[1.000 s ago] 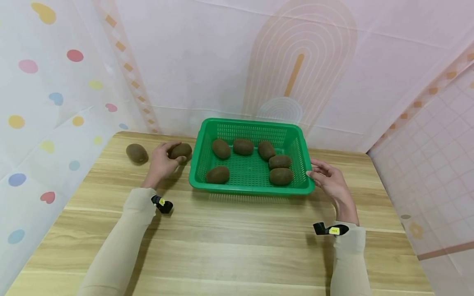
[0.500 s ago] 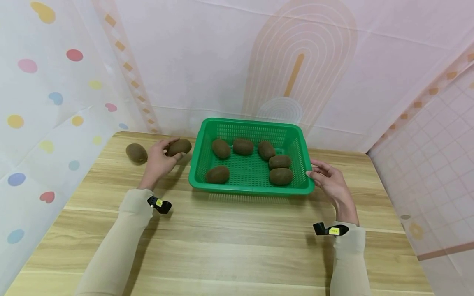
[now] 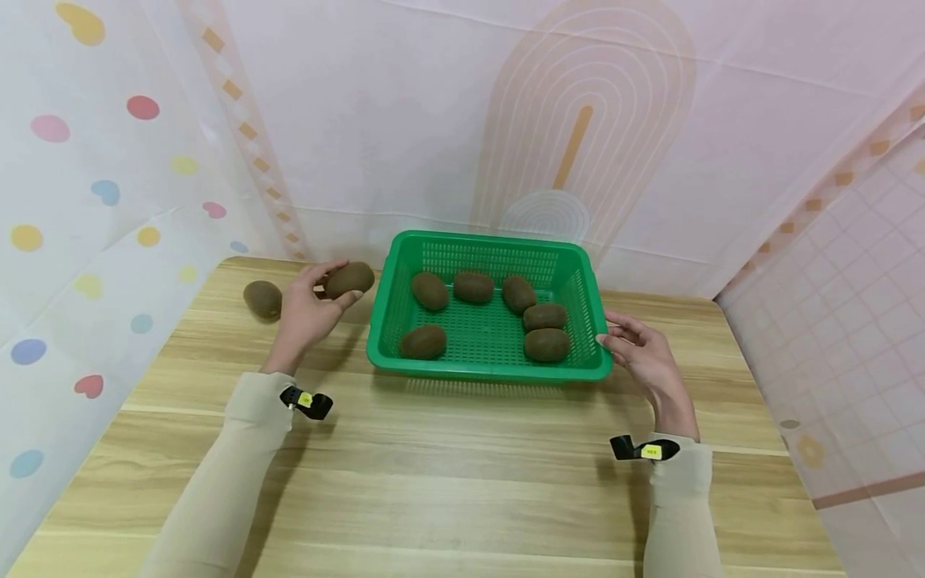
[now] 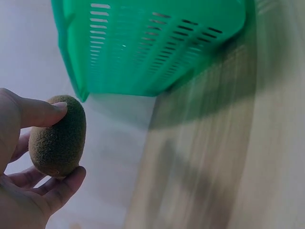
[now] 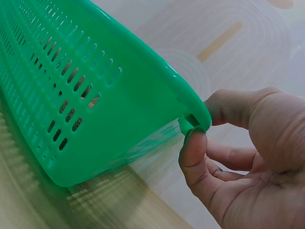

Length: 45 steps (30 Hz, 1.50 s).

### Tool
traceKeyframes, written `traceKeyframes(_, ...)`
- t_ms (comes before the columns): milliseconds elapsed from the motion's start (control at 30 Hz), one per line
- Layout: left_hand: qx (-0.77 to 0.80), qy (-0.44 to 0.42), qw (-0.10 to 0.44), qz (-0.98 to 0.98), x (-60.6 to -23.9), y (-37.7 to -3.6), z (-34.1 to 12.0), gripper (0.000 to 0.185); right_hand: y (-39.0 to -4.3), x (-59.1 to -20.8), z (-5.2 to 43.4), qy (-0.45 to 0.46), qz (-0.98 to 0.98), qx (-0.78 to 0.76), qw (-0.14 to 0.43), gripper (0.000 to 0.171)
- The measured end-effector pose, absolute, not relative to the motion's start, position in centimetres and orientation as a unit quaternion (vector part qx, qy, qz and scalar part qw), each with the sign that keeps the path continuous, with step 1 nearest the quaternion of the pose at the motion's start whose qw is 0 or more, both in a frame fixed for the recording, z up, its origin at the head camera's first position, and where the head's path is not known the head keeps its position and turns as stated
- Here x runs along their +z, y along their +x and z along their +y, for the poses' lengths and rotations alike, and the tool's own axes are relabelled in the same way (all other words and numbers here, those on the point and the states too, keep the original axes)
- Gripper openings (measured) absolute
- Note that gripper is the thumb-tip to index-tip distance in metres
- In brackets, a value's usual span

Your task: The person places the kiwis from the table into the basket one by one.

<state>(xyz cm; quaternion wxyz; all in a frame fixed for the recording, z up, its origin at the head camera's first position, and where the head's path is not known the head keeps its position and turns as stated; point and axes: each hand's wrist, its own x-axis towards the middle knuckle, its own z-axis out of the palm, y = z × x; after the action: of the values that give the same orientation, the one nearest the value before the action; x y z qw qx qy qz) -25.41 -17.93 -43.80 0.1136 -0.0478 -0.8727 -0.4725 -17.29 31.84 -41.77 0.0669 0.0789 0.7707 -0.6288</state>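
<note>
My left hand pinches a brown kiwi between thumb and fingers, left of the green plastic basket. In the left wrist view this kiwi stands above the table, with the thumb on one side and fingertips on the other, near the basket's end wall. My right hand pinches the basket's right rim; the right wrist view shows thumb and finger on either side of the rim's lip. Several kiwis lie inside the basket, two of them stacked close at its right front.
One more kiwi lies on the wooden table just left of my left hand. A patterned cloth backdrop rises behind the table and along both sides, close behind the basket.
My left hand has lifted the kiwi up off the table and shifted slightly left and back with it. The right hand and the basket have stayed in place.
</note>
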Motion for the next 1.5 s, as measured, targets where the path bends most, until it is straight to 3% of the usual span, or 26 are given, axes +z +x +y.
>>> traceKeyframes(833, -0.459, -0.113, 0.146, -0.869, -40.0, -23.9, -14.9, 0.052, -17.4, -41.7, 31.9, 0.082, 0.777, -0.620, 0.069, 0.058)
traceKeyframes(1500, -0.453, -0.196, 0.165, -0.854, -39.5, -23.2, -12.5, 0.052, -17.3, -41.6, 31.8, 0.080, 0.767, -0.633, 0.072, 0.058)
